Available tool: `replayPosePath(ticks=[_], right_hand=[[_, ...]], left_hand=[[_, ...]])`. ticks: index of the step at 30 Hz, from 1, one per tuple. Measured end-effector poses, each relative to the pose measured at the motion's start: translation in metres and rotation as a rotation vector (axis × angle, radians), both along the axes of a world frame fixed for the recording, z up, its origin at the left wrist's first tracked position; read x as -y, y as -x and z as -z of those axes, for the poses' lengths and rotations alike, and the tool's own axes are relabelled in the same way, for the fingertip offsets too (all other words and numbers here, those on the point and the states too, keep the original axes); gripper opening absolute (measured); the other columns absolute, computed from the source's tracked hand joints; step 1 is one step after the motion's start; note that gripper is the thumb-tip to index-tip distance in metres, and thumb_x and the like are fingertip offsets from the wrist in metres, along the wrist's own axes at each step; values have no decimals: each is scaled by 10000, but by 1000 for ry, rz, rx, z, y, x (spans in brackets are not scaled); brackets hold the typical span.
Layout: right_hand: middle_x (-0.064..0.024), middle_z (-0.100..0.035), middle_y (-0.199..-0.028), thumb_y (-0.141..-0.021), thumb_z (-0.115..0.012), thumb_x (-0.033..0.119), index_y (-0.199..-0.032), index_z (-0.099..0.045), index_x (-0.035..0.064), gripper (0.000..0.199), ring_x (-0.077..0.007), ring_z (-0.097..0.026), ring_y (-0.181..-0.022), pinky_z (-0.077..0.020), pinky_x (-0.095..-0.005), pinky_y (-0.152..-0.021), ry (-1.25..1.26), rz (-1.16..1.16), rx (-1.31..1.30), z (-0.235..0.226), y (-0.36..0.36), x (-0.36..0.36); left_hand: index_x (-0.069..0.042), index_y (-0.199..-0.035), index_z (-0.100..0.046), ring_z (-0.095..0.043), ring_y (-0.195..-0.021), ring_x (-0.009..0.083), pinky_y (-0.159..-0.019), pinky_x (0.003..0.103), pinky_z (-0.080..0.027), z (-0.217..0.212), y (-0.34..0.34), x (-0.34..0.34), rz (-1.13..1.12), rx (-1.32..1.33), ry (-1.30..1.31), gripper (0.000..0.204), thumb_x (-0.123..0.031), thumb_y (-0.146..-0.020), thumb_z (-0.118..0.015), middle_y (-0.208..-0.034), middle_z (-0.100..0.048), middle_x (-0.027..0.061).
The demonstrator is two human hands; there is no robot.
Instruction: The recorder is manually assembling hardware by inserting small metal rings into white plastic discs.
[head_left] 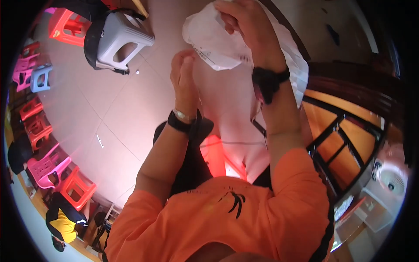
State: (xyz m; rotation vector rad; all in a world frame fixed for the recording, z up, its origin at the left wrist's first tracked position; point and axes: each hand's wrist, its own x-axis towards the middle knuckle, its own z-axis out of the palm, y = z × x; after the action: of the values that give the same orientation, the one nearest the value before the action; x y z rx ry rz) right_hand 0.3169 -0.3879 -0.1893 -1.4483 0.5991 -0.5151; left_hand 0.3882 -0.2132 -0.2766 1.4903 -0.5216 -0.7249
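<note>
A crumpled white plastic bag [214,41] with small dark print spreads out in front of me, running under my right forearm toward the right. My right hand [246,22] is over its far part, with the fingers curled in and closed on the thin material. My left hand [184,72] is at the bag's near left edge. Its fingers are bent together with the tips against that edge; the exact grip is small and partly hidden. A dark band sits on each wrist, and the left one also has a bracelet [184,115].
A grey plastic stool [126,41] with a black bag hanging on it stands at the far left. Red, pink and blue stools and chairs [50,166] line the left side. Another person [65,218] is at the lower left. At the right are a black metal frame [345,139] and a fan [390,179].
</note>
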Motion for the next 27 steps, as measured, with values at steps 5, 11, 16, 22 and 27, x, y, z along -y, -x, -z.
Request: replayPosePath(ticks=[5, 11, 16, 22, 27], right_hand=[[11, -517, -573, -842, -613, 146, -697, -606, 38, 182, -73, -457, -482, -324, -226, -427, -176, -58, -102, -22, -12, -52], [19, -512, -562, -856, -610, 162, -740, -643, 31, 178, -75, -463, -483, -325, -220, -422, -123, -103, -172, -34, -10, -82], [52, -477, -555, -807, -660, 252, -714, -638, 51, 222, -27, -402, -467, -308, -198, -431, -23, -201, -198, -28, -8, -117], [-147, -644, -719, -770, -588, 205, -794, -674, 19, 206, -272, -620, -676, -474, -377, -645, 249, -293, -130, 7, -11, -174], [-128, -629, -1026, -787, -604, 113, -1017, -614, 64, 236, -300, -577, -999, -454, -410, -839, 746, -158, -6, 20, -21, -215]], left_hand=[[-23, -1149, -554, -519, -1047, 192, -894, 340, -369, -34, 0, -31, 28, 165, 56, 464, -391, -919, -391, -1138, -566, 84], [27, -1227, -479, -499, -1072, 246, -939, 355, -363, -73, 17, -73, 120, 218, 22, 539, -410, -918, -419, -1211, -503, 137], [57, -1281, -400, -453, -1110, 283, -956, 354, -356, -72, 9, -97, 15, 327, 83, 514, -300, -914, -446, -1235, -444, 187], [7, -1107, -571, -546, -987, 251, -885, 311, -403, -122, -40, -99, 272, 569, 80, 316, -192, -868, -513, -1063, -579, 128], [-39, -1100, -567, -563, -943, 347, -806, 383, -458, -133, -52, -66, 664, 992, -68, 355, -251, -815, -570, -1046, -577, 159]])
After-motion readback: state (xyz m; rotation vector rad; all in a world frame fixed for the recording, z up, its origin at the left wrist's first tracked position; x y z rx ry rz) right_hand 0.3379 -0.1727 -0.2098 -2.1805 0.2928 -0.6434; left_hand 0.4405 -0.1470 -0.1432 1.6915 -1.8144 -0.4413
